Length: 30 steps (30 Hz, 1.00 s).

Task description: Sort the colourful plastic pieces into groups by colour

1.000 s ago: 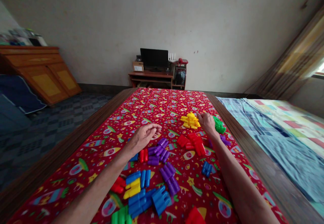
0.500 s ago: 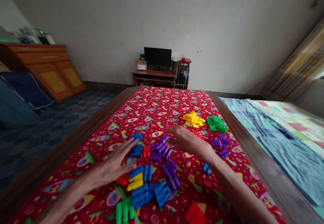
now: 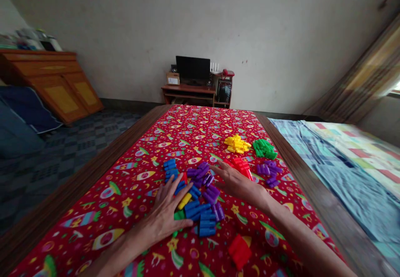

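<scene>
Colourful plastic blocks lie on a red patterned tablecloth (image 3: pixel 131 185). My left hand (image 3: pixel 167 212) lies flat, fingers spread, on a mixed heap of blue, yellow and green blocks (image 3: pixel 195 212). My right hand (image 3: pixel 236 181) is open, palm down, fingers pointing left at a cluster of purple blocks (image 3: pixel 203 177), with a red pile (image 3: pixel 242 165) just behind it. Farther back sit a yellow pile (image 3: pixel 236 144), a green pile (image 3: pixel 264 148) and a second purple pile (image 3: pixel 268 172). A lone red block (image 3: pixel 239 252) lies near the front.
The table's wooden edge (image 3: pixel 93 168) shows on both sides of the cloth. A bed with a patchwork sheet (image 3: pixel 343 164) runs along the right. A desk with a monitor (image 3: pixel 193 69) stands against the far wall, and a wooden cabinet (image 3: pixel 53 85) at the left.
My right hand drew back from the yellow and green piles to the purple cluster. My left hand dropped flat onto the mixed heap and pushed the blocks together.
</scene>
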### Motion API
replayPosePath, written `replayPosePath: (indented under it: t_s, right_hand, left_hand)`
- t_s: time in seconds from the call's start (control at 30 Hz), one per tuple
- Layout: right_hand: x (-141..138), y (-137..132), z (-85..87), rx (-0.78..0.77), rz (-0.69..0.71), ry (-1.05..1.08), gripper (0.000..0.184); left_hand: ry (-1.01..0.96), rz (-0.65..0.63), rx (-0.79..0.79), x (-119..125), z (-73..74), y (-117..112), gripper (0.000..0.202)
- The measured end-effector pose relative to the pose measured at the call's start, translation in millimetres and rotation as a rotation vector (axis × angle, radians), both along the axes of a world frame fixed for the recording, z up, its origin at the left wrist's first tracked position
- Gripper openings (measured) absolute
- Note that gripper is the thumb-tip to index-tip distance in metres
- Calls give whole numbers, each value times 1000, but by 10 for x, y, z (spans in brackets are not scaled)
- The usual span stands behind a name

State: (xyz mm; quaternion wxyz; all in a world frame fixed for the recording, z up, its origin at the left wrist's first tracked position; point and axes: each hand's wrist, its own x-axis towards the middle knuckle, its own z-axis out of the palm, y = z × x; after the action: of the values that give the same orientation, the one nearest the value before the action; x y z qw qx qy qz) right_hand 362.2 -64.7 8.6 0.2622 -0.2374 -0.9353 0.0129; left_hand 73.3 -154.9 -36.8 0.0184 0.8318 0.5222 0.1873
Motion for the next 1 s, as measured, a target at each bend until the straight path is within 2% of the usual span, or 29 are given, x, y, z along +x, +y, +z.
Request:
replayPosePath:
  t_s: [0.17, 0.3, 0.4, 0.5, 0.6, 0.8, 0.9, 1.0]
  right_hand:
    - [-94, -189, -67, -72, 23, -67, 58]
    - [-159, -270, -111, -66, -38, -147, 64]
    - [-276, -176, -96, -120, -77, -152, 63]
    - [-421, -63, -21, -189, -86, -165, 43]
    - [-487, -41, 27, -207, -147, -154, 31]
    - [-329, -162, -12, -221, -216, -89, 15]
    - [-280, -190, -24, -166, -214, -9, 19]
    - [-251, -192, 69, -109, -163, 76, 22]
  left_hand:
    - [3, 70, 60, 77, 12, 440, 75]
    - [0, 117, 119, 115, 96, 614, 69]
    - [0, 58, 139, 225, 200, 659, 63]
    - [27, -32, 124, 373, 262, 696, 50]
    - [12, -8, 102, 466, 270, 737, 41]
    - [-65, -47, 157, 399, 267, 717, 45]
    - [-66, -45, 178, 362, 253, 697, 45]
    - [-56, -37, 197, 354, 227, 696, 44]
